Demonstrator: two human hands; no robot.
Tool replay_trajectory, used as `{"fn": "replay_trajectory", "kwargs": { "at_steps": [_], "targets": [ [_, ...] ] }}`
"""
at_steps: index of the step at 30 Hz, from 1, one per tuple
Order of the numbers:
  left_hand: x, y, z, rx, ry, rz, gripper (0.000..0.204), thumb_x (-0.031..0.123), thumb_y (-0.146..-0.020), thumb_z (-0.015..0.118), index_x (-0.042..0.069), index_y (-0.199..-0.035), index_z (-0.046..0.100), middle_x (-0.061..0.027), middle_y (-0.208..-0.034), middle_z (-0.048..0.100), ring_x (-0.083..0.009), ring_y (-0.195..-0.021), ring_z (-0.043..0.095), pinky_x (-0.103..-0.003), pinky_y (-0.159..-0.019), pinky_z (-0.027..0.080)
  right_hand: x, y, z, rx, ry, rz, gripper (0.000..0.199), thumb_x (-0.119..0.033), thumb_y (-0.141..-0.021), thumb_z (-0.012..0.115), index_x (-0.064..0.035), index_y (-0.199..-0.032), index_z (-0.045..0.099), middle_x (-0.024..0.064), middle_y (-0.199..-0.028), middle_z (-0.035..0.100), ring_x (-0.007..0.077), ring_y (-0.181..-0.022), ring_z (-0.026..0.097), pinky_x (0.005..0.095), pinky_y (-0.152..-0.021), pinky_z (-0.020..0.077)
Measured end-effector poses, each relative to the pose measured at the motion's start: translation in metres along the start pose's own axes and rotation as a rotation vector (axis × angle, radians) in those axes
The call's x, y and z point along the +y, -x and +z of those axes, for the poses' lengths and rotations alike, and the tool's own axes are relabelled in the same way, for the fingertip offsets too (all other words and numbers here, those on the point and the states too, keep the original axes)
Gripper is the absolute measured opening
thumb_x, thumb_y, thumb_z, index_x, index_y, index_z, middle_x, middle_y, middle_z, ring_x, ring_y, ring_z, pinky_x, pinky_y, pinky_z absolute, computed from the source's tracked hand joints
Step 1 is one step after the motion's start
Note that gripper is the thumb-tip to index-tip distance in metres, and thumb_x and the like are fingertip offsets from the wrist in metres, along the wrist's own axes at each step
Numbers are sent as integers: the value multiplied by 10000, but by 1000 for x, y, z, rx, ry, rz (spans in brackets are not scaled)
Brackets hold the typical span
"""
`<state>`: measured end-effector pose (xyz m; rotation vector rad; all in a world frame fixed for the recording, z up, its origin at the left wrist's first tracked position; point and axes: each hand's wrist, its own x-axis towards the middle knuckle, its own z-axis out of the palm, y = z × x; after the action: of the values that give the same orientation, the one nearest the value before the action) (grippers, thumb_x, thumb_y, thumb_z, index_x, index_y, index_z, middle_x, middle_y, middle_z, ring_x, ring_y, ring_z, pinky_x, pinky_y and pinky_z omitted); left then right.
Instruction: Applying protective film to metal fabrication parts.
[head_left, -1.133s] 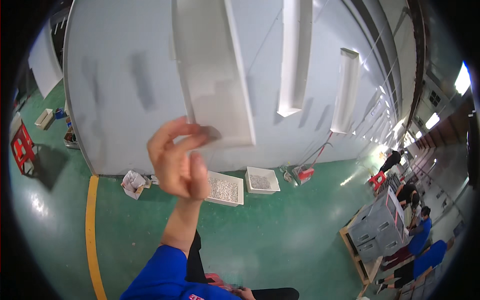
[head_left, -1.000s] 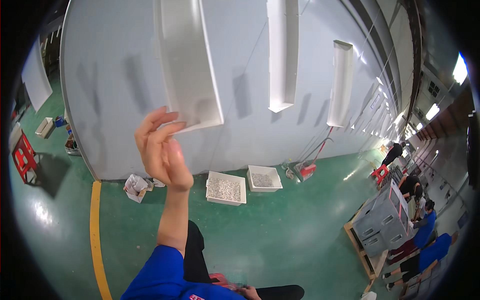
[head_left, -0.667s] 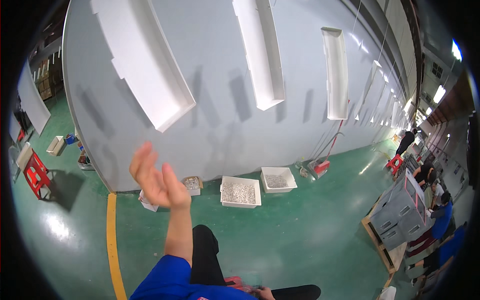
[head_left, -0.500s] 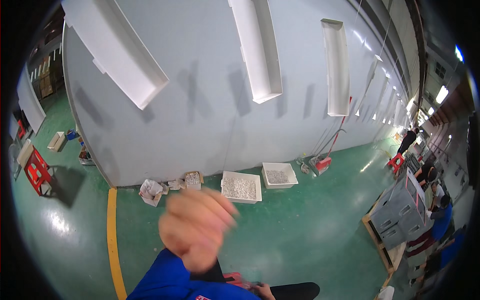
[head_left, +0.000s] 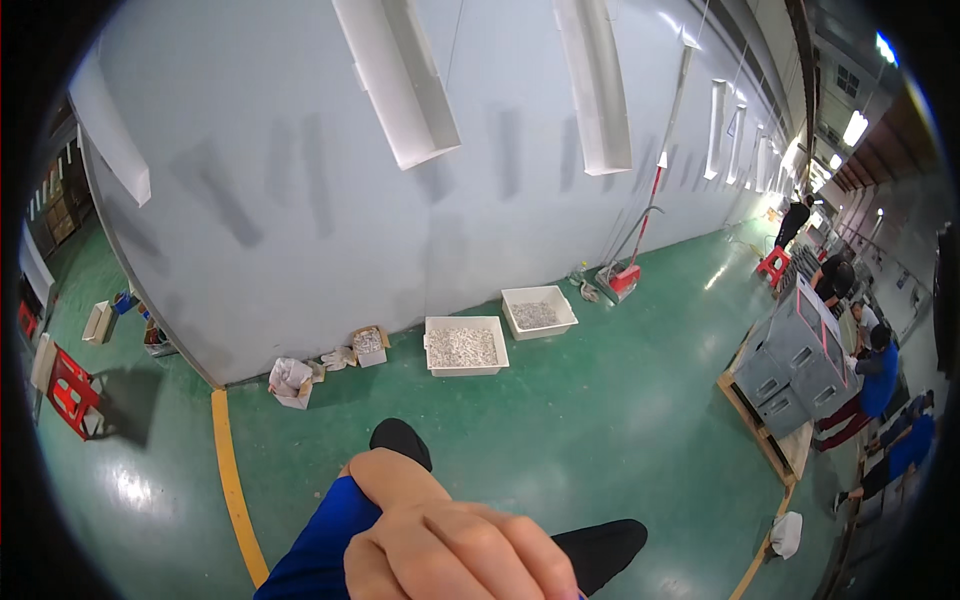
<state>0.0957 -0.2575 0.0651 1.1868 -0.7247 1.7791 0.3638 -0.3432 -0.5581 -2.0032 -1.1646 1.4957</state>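
My left hand (head_left: 460,550) is at the lower edge, close to the view, its wrist bent and its fingers curled. The fingertips drop out of sight, so whatever they may hold is hidden. A blue sleeve (head_left: 325,540) covers that forearm up to the bare wrist. Nowhere does my right hand show. Beyond the left hand lie a dark shoe or leg end (head_left: 402,440) and another black one (head_left: 605,552) of mine on the green floor. Nearest ahead stands a white bin (head_left: 466,372) of small pale pieces, beside a second white bin (head_left: 548,332).
A large grey panel (head_left: 300,270) carries hanging white troughs (head_left: 405,90). Along its foot are a small box (head_left: 370,356), a bag-lined box (head_left: 291,380) and a red dustpan (head_left: 622,280). Left stands a red stool (head_left: 72,392); right, grey cabinets (head_left: 790,370) on a pallet, with people nearby.
My left hand has dropped down and right, toward the lower edge, and looks larger. My right hand, low by my leg before, has gone from view. The whole view has shifted.
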Motion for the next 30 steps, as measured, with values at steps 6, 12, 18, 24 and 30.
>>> {"fn": "replay_trajectory", "kwargs": {
  "at_steps": [6,12,18,24,30],
  "targets": [
    [1,15,1,-103,39,-50,160,11,-893,641,36,-743,594,-128,-846,649,-246,-803,639,-387,-729,551,3,-4,1,34,54,-46,354,-288,-794,712,25,-958,726,158,-866,731,223,-807,696,366,-750,531],
    [-16,2,-28,-538,-190,-64,85,12,-849,592,54,-915,625,-113,-943,666,-258,-790,645,-416,-794,538,-15,6,-2,-32,62,-16,412,-353,-796,699,11,-984,731,196,-901,727,271,-867,709,383,-799,537],
    [-105,-11,-86,-355,-1009,-131,227,-37,-794,568,20,-996,653,-114,-1000,662,-250,-932,637,-369,-855,502,-44,27,-10,21,138,-29,457,-382,-785,709,-6,-1044,722,219,-973,717,326,-936,698,394,-851,529],
    [-207,-57,-204,-281,-1508,-34,272,-23,-788,624,60,-1042,678,-63,-1056,664,-253,-988,593,-373,-864,489,-34,19,-9,59,127,-41,454,-403,-771,720,-13,-1004,733,209,-913,721,316,-869,708,396,-808,542],
    [-232,-75,-258,-312,-1903,81,233,28,-764,731,97,-986,710,-6,-958,664,-217,-976,561,-358,-841,419,-28,17,-11,43,15,-16,444,-410,-761,740,-17,-966,744,177,-806,721,268,-749,713,373,-726,554]
  ]
}}
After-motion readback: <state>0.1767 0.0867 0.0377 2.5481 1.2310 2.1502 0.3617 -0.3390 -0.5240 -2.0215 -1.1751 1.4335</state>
